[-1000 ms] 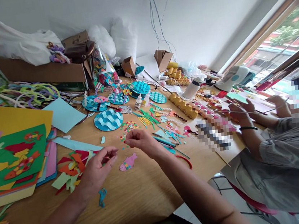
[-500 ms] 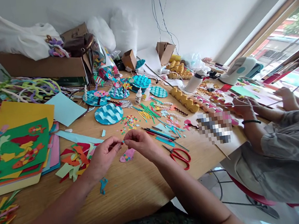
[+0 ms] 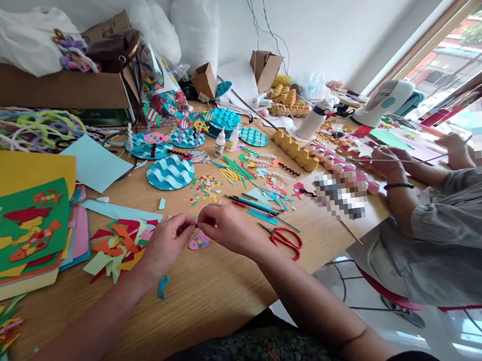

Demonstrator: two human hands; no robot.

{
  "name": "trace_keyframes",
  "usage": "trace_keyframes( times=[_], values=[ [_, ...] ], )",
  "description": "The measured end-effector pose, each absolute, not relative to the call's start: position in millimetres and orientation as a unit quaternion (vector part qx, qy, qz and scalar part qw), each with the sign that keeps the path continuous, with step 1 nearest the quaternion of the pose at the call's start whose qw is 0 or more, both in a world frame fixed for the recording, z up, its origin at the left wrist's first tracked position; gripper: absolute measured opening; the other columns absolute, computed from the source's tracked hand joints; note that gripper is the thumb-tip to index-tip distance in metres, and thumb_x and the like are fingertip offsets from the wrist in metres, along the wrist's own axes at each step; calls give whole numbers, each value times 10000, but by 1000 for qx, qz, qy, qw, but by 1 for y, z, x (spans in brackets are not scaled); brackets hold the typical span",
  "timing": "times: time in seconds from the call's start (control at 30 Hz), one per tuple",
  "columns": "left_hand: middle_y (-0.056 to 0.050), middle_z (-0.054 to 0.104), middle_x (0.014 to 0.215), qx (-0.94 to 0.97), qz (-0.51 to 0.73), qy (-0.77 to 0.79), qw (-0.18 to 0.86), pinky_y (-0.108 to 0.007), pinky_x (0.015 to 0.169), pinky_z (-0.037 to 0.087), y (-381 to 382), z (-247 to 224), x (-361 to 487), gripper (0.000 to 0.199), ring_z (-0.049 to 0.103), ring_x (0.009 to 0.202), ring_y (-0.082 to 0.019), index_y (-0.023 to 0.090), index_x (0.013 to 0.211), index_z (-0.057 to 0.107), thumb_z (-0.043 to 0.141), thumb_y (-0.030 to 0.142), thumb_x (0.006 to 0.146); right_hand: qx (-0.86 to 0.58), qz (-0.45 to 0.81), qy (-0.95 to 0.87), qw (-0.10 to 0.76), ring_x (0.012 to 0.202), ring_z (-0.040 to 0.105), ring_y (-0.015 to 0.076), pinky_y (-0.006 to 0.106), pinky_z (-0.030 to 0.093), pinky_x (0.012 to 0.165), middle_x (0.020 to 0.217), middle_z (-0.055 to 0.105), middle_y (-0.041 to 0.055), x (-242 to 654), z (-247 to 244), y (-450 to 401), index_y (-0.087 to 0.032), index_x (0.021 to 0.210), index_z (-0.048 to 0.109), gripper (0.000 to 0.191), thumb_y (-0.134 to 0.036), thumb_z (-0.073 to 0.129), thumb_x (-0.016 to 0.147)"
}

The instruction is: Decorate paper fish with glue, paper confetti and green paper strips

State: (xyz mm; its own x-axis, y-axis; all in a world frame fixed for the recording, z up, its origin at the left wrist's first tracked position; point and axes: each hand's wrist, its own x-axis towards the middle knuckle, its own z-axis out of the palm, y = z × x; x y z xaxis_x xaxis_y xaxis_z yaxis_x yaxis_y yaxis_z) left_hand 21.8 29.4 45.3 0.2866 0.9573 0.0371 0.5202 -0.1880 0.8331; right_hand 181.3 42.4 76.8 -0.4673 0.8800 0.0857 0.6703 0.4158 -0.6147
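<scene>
My left hand (image 3: 167, 242) and my right hand (image 3: 227, 226) meet fingertip to fingertip above the table. Both are closed in a pinch around a tiny reddish bit, too small to name. Just below the fingertips lies a pink paper fish (image 3: 198, 241) with coloured dots, partly covered by my right hand. Beyond my hands is a scatter of small coloured paper dots (image 3: 204, 189). Red-handled scissors (image 3: 286, 239) rest to the right of my right hand. Near my left wrist sits a blue paper scrap (image 3: 163, 287).
Paper scraps (image 3: 117, 245) and stacked coloured sheets (image 3: 71, 225) lie on the left. Pencils (image 3: 255, 203), glue bottles (image 3: 219, 144) and a blue wavy disc (image 3: 170, 172) are farther back. At right, a co-worker's hands (image 3: 388, 163) hold a thin stick.
My hands stay pinched together, with the fingertips shifted slightly. The whole view has tilted and moved a little; the paper fish and scissors lie where they were.
</scene>
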Motion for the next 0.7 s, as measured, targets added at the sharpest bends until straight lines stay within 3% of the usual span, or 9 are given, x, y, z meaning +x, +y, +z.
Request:
trace_keyframes(
  times=[0.7],
  values=[
    [12,582,681,711,283,507,397,-255,591,397,29,36,25,208,525,655,-151,188,755,579,443,344,776,-496,309,-790,182,570,460,71,186,310,538,647,566,-6,184,66,41,-130,711,603,90,-97,525,742]
  ],
)
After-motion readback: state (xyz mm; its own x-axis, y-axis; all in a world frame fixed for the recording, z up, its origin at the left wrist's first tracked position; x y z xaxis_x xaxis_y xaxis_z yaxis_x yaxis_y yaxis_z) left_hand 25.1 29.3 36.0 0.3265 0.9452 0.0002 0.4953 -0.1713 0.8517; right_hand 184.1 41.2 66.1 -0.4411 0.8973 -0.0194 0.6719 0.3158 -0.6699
